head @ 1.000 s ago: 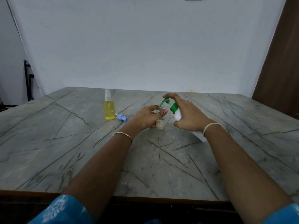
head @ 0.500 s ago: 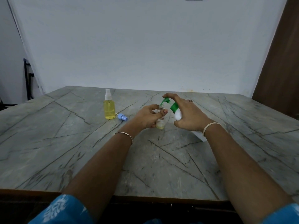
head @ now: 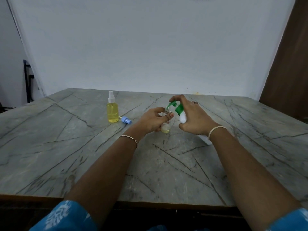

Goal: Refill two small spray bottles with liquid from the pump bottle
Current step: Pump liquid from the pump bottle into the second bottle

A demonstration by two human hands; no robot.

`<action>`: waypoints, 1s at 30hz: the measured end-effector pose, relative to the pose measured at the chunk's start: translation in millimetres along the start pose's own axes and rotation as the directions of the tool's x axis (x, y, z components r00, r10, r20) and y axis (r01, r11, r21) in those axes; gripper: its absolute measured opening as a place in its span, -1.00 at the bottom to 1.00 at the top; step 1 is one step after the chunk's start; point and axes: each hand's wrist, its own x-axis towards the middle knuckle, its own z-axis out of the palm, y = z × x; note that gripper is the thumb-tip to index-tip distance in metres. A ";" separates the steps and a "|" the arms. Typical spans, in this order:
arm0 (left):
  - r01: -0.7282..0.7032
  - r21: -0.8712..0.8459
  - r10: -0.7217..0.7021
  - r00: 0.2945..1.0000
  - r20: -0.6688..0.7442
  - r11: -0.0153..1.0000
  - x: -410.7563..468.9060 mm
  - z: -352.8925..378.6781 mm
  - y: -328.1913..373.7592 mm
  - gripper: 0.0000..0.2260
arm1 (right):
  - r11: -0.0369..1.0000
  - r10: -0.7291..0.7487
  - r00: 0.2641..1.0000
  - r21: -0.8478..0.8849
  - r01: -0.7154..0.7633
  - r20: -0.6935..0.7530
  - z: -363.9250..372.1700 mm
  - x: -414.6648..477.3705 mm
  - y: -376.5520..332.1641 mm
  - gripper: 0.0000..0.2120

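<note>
Nothing shifted since before, left hand point(head: 152, 120) clamped on open small bottle point(head: 165, 126), right hand point(head: 191, 117) gripping tilted pump bottle point(head: 182, 116), nozzle over its mouth, full spray bottle point(head: 113, 110) far left

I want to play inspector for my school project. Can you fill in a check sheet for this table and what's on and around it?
Surface: grey veined table, dry where visible.
Job's things: full spray bottle capped, upright; open small bottle, little yellow liquid at bottom; pump bottle tilted, green nozzle at its mouth.
Clutter: loose blue spray cap lying beside full bottle.
Grips: left hand holds small bottle; right hand holds pump bottle.
Cables: nothing seen.
Surroundings: white backdrop, brown panel at right.
</note>
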 end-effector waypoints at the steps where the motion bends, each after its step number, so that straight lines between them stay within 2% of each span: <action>1: -0.002 0.000 0.002 1.000 0.001 1.000 0.4 0.1 -0.1 -0.47 | 1.000 -0.001 1.000 -0.007 0.001 0.001 -0.4 -0.3 0.7 -0.26; 6: 0.008 0.004 -0.008 1.000 -0.003 1.000 2.3 0.8 0.3 -0.47 | 1.000 -0.012 0.999 -0.014 0.013 0.033 -4.8 -3.0 1.8 -0.12; 14: 0.010 -0.011 -0.010 1.000 0.001 1.000 3.9 1.0 -0.8 -0.42 | 0.997 -0.006 1.000 0.073 0.005 0.017 -4.0 0.7 -0.6 -0.28; 22: 0.009 -0.037 -0.009 1.000 0.002 0.999 5.0 1.8 -1.8 -0.52 | 1.000 0.002 1.000 -0.003 -0.002 0.021 -3.9 -2.5 4.9 -0.17; 30: 0.005 -0.012 -0.005 1.000 0.001 1.000 4.7 2.9 -2.6 -0.43 | 0.996 0.021 0.999 0.085 -0.023 0.024 -4.3 -0.6 2.6 -0.29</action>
